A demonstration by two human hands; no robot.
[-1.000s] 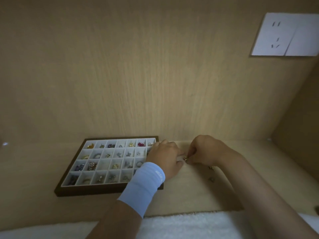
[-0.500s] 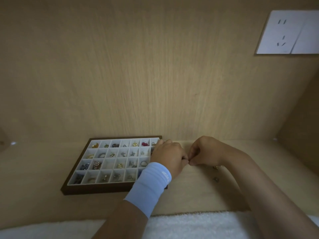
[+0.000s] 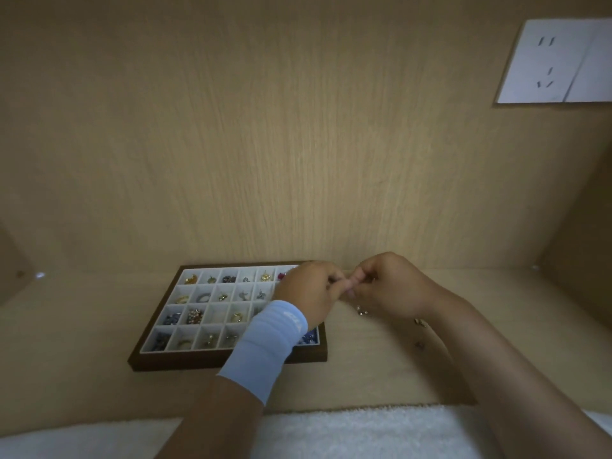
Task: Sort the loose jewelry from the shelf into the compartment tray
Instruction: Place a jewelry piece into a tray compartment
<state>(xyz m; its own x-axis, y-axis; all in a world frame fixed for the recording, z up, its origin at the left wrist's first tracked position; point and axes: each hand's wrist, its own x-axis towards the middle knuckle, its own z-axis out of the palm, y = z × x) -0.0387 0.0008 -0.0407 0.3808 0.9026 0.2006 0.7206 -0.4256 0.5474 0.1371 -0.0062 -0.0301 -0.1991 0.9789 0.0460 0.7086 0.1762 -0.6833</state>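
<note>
Wooden shelf (image 3: 381, 376): your left hand (image 3: 308, 293) and right hand (image 3: 390, 286) meet, fingers curled, contents unseen; a fumble could miss the tray (image 3: 198, 362).

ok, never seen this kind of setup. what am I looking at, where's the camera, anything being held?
There is no machine here, only a person's two bare hands. A wide-angle camera worn on the head films them, looking forward and down into a wooden shelf bay. The left hand, in a light blue wrist sleeve, and the right hand meet fingertip to fingertip by the compartment tray, with fingers curled. Whatever they might pinch is too small to see. Most of the tray's white cells hold jewelry. A few loose pieces lie on the shelf near the right wrist.
</note>
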